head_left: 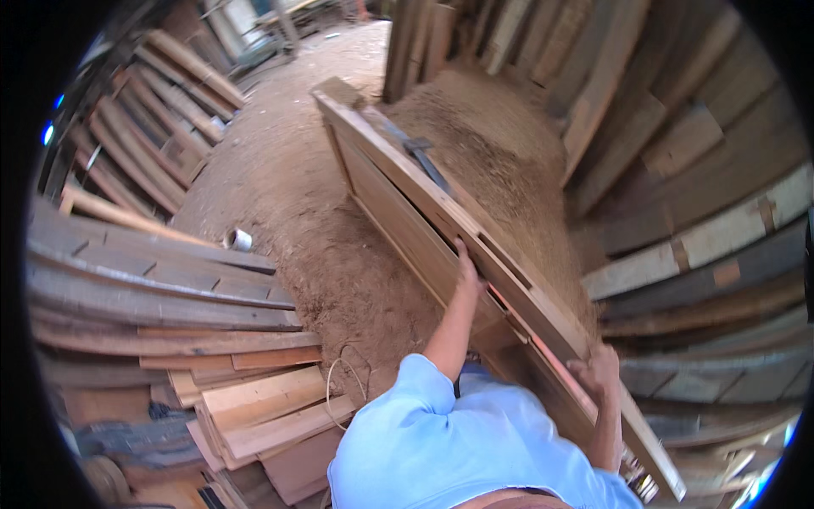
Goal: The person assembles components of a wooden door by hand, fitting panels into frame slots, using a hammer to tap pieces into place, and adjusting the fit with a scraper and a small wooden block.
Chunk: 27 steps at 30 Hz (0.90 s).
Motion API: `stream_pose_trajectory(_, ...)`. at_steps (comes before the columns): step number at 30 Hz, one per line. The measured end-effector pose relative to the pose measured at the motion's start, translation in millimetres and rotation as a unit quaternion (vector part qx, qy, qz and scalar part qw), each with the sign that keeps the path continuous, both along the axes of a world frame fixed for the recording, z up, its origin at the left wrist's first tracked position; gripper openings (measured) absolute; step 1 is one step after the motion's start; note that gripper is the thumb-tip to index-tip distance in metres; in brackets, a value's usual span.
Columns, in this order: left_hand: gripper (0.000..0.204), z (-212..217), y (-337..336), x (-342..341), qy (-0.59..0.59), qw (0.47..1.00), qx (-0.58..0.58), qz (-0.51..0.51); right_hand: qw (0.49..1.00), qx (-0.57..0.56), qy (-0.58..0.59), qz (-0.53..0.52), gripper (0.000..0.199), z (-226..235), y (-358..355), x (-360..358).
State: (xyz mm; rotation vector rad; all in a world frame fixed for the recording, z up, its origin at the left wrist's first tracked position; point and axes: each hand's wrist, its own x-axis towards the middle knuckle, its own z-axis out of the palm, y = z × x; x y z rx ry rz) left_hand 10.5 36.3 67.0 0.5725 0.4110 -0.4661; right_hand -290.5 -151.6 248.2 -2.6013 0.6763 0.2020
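Observation:
A long panelled wooden door (pixel 397 222) stands on its long edge in front of me, running from the far middle to the near right. Dark slots show in its upper edge, and a narrow gap runs between the edge piece and the panels. My left hand (pixel 469 270) is closed on the door near its middle, at this gap. Nearer to me, my right hand (pixel 599 370) grips the upper edge, fingers bent over the wood. A dark metal bar clamp (pixel 419 149) lies against the door's far side. The door's lower near part is hidden behind my body.
Planks (pixel 254 403) lie stacked at the near left, with long dark boards (pixel 161 271) beyond them. A white roll or cup (pixel 239 240) sits at the boards' end. Timber (pixel 661 119) leans along the right wall. Sawdust covers the dirt floor (pixel 280 178).

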Motion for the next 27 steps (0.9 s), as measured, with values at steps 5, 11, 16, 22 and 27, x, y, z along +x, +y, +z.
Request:
stream_pose_trajectory(5, 0.085, 54, 61, -8, -0.124, 0.674, 0.723, -0.083, 0.994, -0.024, 0.103, 0.035, 0.044, -83, -21, 14)
stream_pose_trajectory(11, 0.086, 72, 41, -35, -0.553, 0.375, 0.731, -0.141, 1.000, 0.022, 0.008, 0.000, 0.036, -109, -35, 1)
stream_pose_trajectory(16, 0.087, 88, 5, -70, -0.673, 0.221, 0.641, -0.297, 0.999, 0.001, 0.032, -0.002, 0.028, -120, -27, 5)
stream_pose_trajectory(22, 0.065, 60, -26, -50, -0.687, 0.139, 0.562, -0.439, 0.999, 0.010, 0.044, -0.020, 0.029, -117, -11, 13)
stream_pose_trajectory(27, 0.055, 67, -30, -38, -0.703, 0.146, 0.529, -0.452, 0.999, 0.038, 0.032, -0.020, 0.029, -117, -11, 15)
